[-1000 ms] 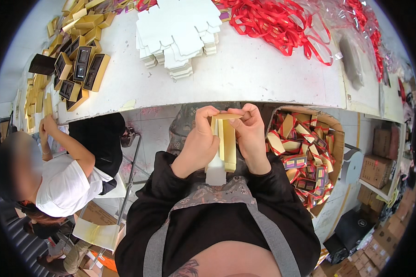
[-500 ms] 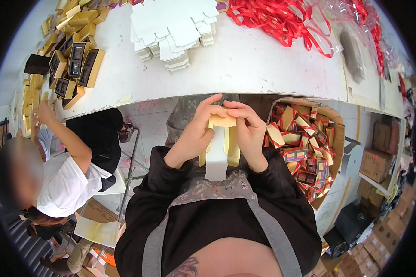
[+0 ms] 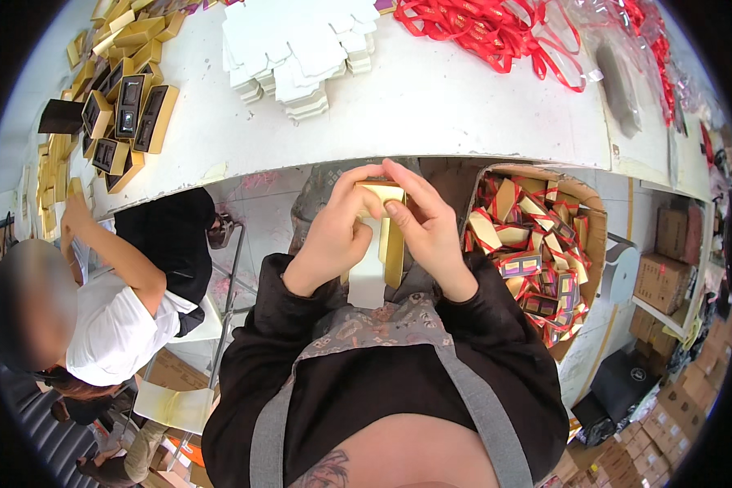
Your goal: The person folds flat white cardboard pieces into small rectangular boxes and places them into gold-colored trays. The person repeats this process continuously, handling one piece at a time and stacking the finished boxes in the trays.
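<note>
Between my two hands, in front of my apron, is a partly folded carton (image 3: 394, 252), gold outside with a long white flap (image 3: 368, 281) hanging toward me. My left hand (image 3: 332, 240) grips its upper left part, fingers curled over the far end. My right hand (image 3: 431, 232) is closed round the upper right side, with the thumb pressed near the top corner and the fingers over the far end. The fingertips of both hands nearly meet there, and part of the carton's far end is hidden behind them.
The white table (image 3: 431, 122) holds a stack of flat white cartons (image 3: 289, 61), red ribbons (image 3: 496, 37) and gold boxes with dark inserts (image 3: 130, 106). Right of me stands a cardboard box (image 3: 596, 232) of ribboned boxes. A co-worker (image 3: 126, 325) sits at left.
My right thumb has shifted down and inward onto the carton's corner, and my right fingers now reach over its far end. The carton has turned slightly, showing more of its right gold side.
</note>
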`<state>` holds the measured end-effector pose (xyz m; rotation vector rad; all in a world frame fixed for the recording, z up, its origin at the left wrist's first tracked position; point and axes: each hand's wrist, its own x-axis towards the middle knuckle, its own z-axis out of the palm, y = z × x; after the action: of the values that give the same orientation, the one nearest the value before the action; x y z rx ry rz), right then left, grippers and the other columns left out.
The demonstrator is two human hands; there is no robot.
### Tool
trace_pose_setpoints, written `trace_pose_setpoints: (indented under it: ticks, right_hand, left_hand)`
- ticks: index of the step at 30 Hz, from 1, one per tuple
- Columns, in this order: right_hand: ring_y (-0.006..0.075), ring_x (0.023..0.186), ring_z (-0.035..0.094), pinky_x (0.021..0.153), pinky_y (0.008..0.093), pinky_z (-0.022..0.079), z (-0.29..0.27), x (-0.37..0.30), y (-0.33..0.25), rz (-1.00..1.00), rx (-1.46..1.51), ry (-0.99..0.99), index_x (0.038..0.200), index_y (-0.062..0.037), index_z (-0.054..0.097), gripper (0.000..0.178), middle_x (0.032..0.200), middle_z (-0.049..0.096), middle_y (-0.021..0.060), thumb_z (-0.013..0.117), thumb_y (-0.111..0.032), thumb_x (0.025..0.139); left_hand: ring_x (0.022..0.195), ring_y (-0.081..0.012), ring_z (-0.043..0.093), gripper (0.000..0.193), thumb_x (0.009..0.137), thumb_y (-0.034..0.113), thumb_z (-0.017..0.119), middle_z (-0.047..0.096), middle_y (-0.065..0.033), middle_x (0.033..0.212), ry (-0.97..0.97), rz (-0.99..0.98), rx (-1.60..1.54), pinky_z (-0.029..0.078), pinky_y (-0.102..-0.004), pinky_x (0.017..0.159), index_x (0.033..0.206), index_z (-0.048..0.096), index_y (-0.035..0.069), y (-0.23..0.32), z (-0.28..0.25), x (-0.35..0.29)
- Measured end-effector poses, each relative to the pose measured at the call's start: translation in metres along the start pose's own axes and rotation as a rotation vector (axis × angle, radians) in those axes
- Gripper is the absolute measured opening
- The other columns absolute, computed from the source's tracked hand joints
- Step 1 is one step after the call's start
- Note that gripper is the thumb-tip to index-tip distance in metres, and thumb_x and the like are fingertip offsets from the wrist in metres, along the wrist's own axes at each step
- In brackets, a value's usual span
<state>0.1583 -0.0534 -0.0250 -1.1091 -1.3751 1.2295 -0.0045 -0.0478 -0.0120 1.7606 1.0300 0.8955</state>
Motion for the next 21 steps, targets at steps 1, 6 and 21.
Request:
trace_pose_setpoints:
  ticks: [1, 6, 21]
  right_hand:
    - [0.0182, 0.106, 0.058, 0.082, 0.0272, 0.049, -0.002, 0.001, -0.003, 0.031, -0.016, -0.001, 0.124, -0.0018, 0.056, 0.037, 0.132, 0.051, 0.0129, 0.058, -0.001, 0.087]
    - [0.0284, 0.084, 0.065, 0.062, 0.0337, 0.053, -0.004, 0.004, 0.0, -0.252, -0.588, -0.098, 0.098, -0.0014, 0.058, 0.017, 0.111, 0.06, 0.0121, 0.062, -0.003, 0.082]
    - [0.0241, 0.084, 0.056, 0.077, 0.0365, 0.048, 0.008, 0.049, -0.05, -0.662, -1.227, -0.347, 0.095, 0.0029, 0.056, 0.031, 0.083, 0.055, 0.0111, 0.058, -0.011, 0.068]
  left_hand:
    - [0.114, -0.0302, 0.05, 0.038, 0.069, -0.016, 0.041, 0.044, -0.0181, 0.131, -0.013, -0.093, -0.072, 0.045, -0.0319, 0.084, 0.101, 0.046, 0.004, 0.006, -0.004, -0.001]
    - [0.089, -0.0292, 0.063, 0.031, 0.076, -0.002, 0.054, 0.062, -0.0149, 0.104, 0.085, -0.104, 0.26, 0.05, -0.0357, 0.07, 0.106, 0.05, 0.003, 0.019, -0.003, 0.004]
    - [0.055, -0.0277, 0.061, 0.041, 0.076, 0.005, 0.059, 0.06, -0.0094, 0.062, -0.083, -0.054, 0.775, 0.047, -0.036, 0.049, 0.115, 0.048, 0.006, 0.039, -0.041, 0.037]
